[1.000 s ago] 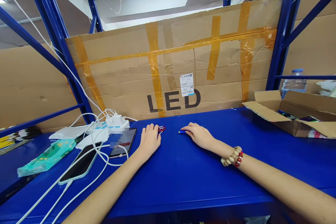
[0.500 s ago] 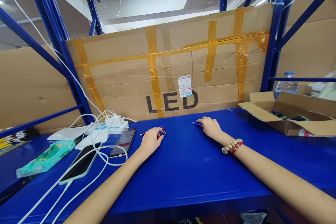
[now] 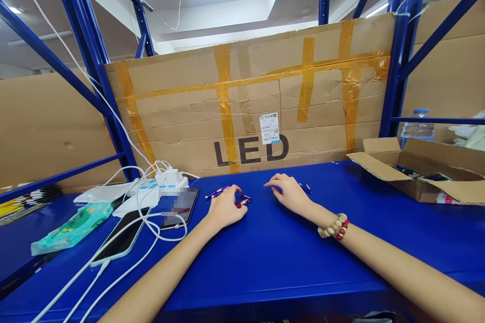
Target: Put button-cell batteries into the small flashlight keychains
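My left hand rests on the blue tabletop with its fingers curled around a small red keychain light. A purple keychain light lies just behind that hand. My right hand lies flat on the table with its fingers stretched to the left and nothing in them. A small blue keychain light lies just behind its knuckles. A bead bracelet circles my right wrist.
An open cardboard box with small items stands at the right. On the left lie two phones, white cables, a power strip and a green tissue pack. A taped cardboard sheet marked LED walls the back.
My right hand went right with the blue light, left it on the table and came back left, open. My left hand shifted right and curled round the red light.
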